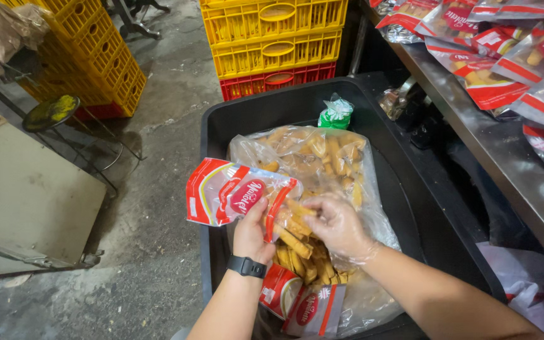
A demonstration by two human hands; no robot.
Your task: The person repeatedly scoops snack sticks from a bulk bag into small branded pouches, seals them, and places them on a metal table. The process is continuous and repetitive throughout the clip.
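1. left hand (251, 234) was clamped on a red and white pouch (234, 196), thumb and fingers pinching it near the open edge and holding it up over the black bin (410, 189). there was a dark watch (247, 266) on that wrist.
2. right hand (338, 225) wore a thin clear glove and had its fingers curled together around a few biscuit sticks (294, 220), right at the pouch mouth. looked like the sticks were going in, some already half inside.
3. the rest of the sticks sat in a big clear bag (322, 157) lying in the bin, with a loose heap just below the hands. more empty pouches (303, 302) lay at the near edge, just under the left wrist.
4. a small green and white packet (336, 113) sat at the far end of the bag, well apart from the hands.
5. to do this bit well, i'd say keep the pouch mouth spread wide with the left thumb and tilt it toward the right hand, so the sticks slide in lengthwise and don't snap or catch the edge.
6. small bunches, all pointing one way, seemed the safer bet. they looked brittle.
7. filled pouches (511, 56) were lined up on the steel counter (505, 157) to the right, and yellow crates (275, 31) stood behind the bin.
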